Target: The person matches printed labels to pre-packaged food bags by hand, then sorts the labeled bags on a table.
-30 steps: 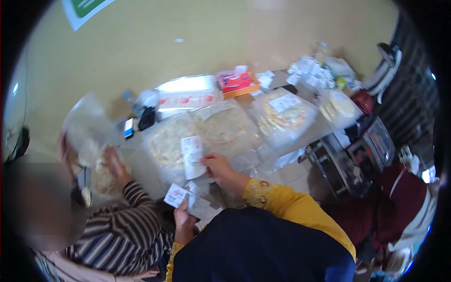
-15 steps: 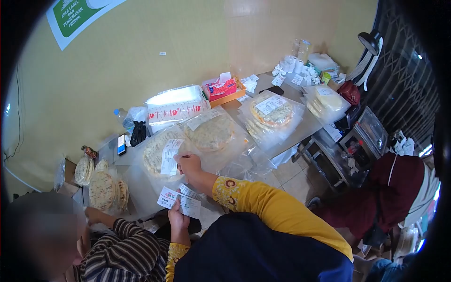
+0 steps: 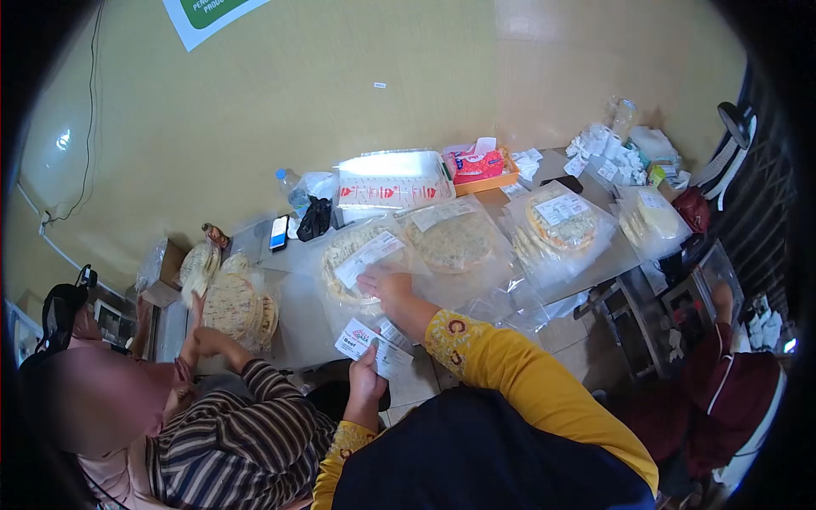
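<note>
A bagged pizza [image 3: 342,242] lies on the table with a white printed label [image 3: 371,257] slanting across its clear bag. My right hand [image 3: 387,287] is on the lower edge of that label, fingers laid against it and the bag. Nearer to me, my left hand [image 3: 365,382] grips a small bunch of printed labels [image 3: 384,357], the front one reading "Beef", thumb on top. Just right of the first pizza sits another labelled bagged pizza [image 3: 450,242].
A stack of bagged pizzas [image 3: 561,221] and more bags [image 3: 653,219] stand to the right. Bare pizza bases [image 3: 234,302] are piled left, beside a person in a striped top [image 3: 246,425]. A phone [image 3: 279,232], plastic packs [image 3: 395,180] and a tissue pack [image 3: 478,164] line the back.
The view has swung left, showing more of the people there. The label under my right hand has turned from upright to slanting across the pizza bag. My left hand keeps its labels.
</note>
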